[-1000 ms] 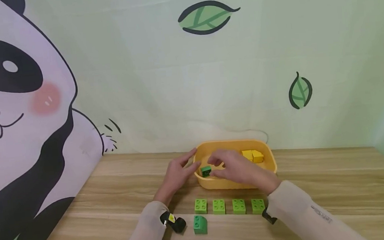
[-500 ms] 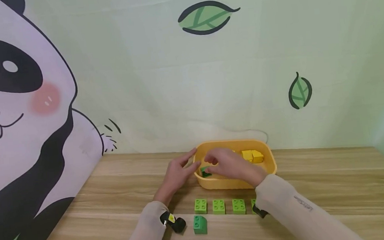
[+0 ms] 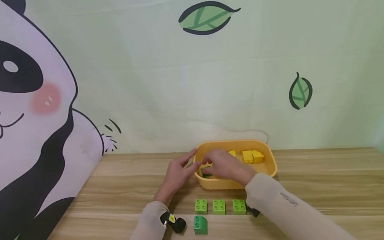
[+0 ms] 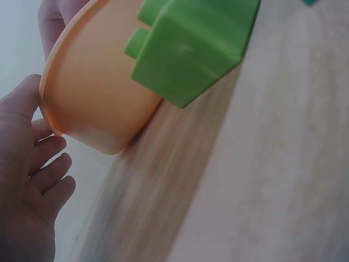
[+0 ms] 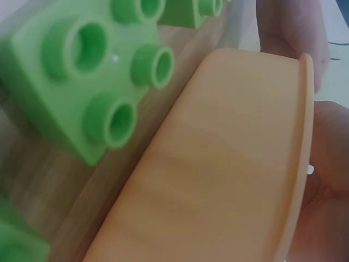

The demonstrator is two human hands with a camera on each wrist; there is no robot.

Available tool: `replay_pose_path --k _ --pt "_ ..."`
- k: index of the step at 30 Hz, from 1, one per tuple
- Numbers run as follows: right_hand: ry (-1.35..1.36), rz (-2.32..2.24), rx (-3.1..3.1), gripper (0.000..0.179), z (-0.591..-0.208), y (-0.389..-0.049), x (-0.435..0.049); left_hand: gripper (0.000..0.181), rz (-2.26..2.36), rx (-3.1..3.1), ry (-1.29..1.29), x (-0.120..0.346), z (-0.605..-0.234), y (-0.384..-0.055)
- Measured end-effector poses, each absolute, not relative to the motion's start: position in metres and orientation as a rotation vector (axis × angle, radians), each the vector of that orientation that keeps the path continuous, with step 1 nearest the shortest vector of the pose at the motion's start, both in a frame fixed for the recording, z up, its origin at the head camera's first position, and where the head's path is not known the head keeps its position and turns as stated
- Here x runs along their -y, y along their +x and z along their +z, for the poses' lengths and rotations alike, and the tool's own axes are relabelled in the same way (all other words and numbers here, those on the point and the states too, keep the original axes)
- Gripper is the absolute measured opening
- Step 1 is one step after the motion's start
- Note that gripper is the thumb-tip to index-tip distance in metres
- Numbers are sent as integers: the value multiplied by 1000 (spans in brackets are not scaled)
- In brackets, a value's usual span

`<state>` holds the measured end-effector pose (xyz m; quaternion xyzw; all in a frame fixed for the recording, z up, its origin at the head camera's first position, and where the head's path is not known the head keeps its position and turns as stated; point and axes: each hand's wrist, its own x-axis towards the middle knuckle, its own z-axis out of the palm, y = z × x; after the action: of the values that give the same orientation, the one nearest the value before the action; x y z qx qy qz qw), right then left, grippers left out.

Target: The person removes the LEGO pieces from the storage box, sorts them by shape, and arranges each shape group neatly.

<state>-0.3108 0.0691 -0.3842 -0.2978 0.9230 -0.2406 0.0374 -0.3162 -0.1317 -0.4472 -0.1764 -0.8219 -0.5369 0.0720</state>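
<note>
My left hand rests at the left end of the orange bin. Its thumb and index finger touch the rim, and the other fingers are loosely bent in the left wrist view. My right hand reaches down into the bin's left end, over a dark green brick. The thumb overlaps that brick and the index finger bends down beside it; whether they pinch it I cannot tell. In the right wrist view the bin wall hides the right fingertips.
Several light green bricks stand in a row before the bin, one hidden behind my right sleeve. A darker green brick with a sloped side sits nearer me. Yellow bricks lie in the bin's right part. A printed cloth hangs behind the table.
My right hand has moved slightly left, its thumb now over the dark green brick, and the right sleeve has swung left across the rightmost light green brick. The left hand stays put.
</note>
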Motion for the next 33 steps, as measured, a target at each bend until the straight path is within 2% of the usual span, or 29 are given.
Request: replay_pose_path --k 6,19,28,33 --pt "-947 -713 -2828 20 -388 -312 -64 52 -1616 2467 -537 131 -446 -315" --pt "-984 -679 -2800 23 -390 -315 -67 52 -1616 2463 -539 132 -447 -315" --pt "-927 -670 -2782 11 -390 -316 -69 53 -1636 2454 -542 133 -447 -315" --pt "-897 -673 -2779 18 -390 -316 -71 53 -1640 2454 -548 133 -448 -316"
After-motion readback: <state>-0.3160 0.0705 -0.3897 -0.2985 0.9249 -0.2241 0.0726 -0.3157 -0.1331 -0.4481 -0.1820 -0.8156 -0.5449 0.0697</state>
